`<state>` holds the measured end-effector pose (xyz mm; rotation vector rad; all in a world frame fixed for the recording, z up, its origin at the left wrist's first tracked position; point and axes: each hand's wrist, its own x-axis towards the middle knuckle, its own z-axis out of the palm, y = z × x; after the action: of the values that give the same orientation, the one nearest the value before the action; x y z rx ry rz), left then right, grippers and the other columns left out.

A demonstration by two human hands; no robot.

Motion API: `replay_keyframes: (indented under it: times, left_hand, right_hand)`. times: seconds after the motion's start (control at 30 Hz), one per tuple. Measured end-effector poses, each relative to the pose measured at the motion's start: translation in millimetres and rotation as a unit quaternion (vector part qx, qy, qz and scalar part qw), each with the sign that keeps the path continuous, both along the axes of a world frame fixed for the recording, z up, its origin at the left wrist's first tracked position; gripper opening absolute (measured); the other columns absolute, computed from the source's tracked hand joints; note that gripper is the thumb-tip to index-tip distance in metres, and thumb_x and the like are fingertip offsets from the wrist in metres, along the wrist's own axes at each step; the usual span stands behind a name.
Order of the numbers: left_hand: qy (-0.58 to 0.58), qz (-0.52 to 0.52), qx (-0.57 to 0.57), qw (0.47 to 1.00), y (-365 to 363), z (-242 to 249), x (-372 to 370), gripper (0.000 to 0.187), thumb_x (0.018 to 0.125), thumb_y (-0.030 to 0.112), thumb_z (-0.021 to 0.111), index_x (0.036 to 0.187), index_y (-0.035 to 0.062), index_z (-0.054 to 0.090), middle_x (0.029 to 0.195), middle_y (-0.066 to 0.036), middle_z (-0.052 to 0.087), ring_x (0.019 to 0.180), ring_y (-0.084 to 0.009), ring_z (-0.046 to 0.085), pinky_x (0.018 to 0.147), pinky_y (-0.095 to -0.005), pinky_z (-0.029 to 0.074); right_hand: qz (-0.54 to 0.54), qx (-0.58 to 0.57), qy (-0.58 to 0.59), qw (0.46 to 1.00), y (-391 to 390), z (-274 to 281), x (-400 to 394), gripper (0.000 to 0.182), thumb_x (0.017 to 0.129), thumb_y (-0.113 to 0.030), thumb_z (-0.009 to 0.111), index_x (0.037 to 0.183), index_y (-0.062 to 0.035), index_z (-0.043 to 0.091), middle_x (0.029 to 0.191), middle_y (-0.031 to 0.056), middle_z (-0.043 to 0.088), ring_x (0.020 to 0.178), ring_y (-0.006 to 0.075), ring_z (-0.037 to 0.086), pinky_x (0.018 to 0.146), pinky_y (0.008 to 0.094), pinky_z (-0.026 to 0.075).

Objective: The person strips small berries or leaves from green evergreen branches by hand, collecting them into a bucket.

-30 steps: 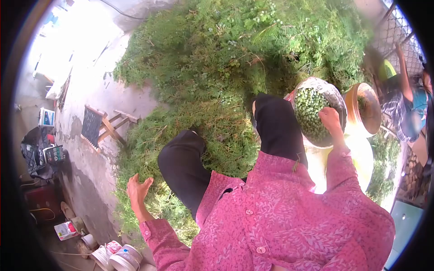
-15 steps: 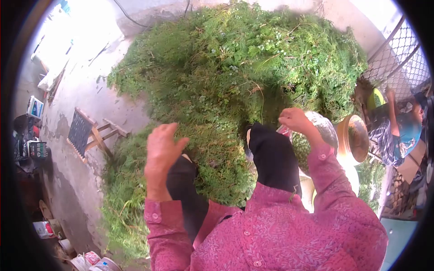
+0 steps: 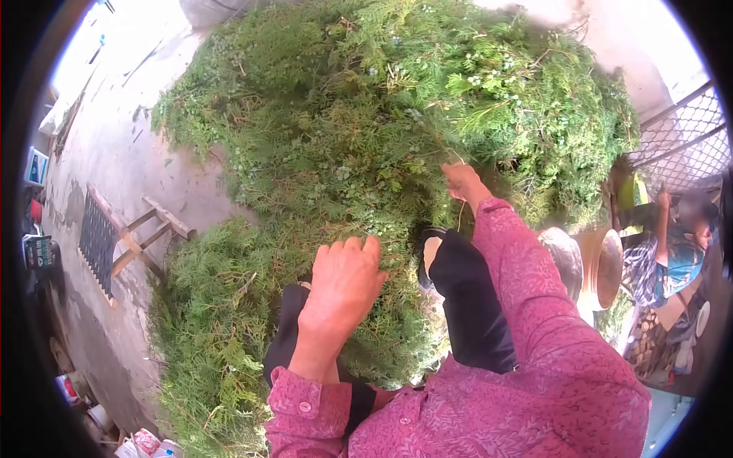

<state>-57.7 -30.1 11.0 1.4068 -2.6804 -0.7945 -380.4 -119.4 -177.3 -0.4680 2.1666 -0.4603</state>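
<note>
Concrete floor point(image 3: 195, 183), pale with darker patches, lay beneath one sprawling heap of conifer branches point(image 3: 328, 137) in front of the person. One folding stool point(image 3: 99, 244) stood left; two round containers point(image 3: 603, 267), one wire-mesh panel point(image 3: 699, 149) and one other person point(image 3: 678, 263) were at right. Over the near branches, the left hand point(image 3: 342, 286) had its fingers bent and side by side; the right hand point(image 3: 463, 182) reached the heap, fingers drawn together, any grip unclear.

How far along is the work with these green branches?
Done: I cannot tell; the contents of the pale bucket are hidden. In hand: the right hand reaches into the green branches; the left hand is above them. Left: probably much; they are piled high, with pale berries.
</note>
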Motion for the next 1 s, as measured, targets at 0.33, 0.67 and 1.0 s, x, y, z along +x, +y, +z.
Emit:
replay_keyframes:
  times: [0.33,0.67,1.0]
  left_hand:
    - [-0.011,-0.011,0.006,1.0,-27,-1,-3,0.03,0.071,0.021,0.066,0.091,0.0036,0.052,0.081,-0.014,0.057,0.084,-0.0305,0.056,0.073,-0.0401,0.041]
    - [-0.006,0.004,0.009,1.0,-36,-2,7,0.029,0.07,0.019,0.067,0.088,0.0021,0.052,0.081,-0.014,0.057,0.083,-0.0321,0.056,0.072,-0.0414,0.043]
    - [0.122,0.149,-0.092,0.977,-39,2,-11,0.055,0.071,0.02,0.066,0.117,0.0005,0.042,0.095,-0.017,0.055,0.089,-0.0338,0.053,0.074,-0.0425,0.043]
  right_hand:
    - [-0.147,-0.094,-0.265,0.948,-16,11,8,0.001,0.082,-0.006,0.051,0.081,-0.0056,0.05,0.066,0.0084,0.054,0.05,0.0174,0.049,0.043,0.0325,0.039]
    - [-0.084,-0.207,-0.287,0.932,16,143,26,0.005,0.079,-0.007,0.056,0.082,-0.0028,0.056,0.068,0.0048,0.058,0.052,0.012,0.053,0.05,0.0285,0.047]
    - [0.041,-0.309,-0.373,0.874,70,207,127,0.014,0.081,-0.007,0.057,0.092,0.0016,0.057,0.072,0.0068,0.062,0.061,0.013,0.059,0.054,0.0222,0.048]
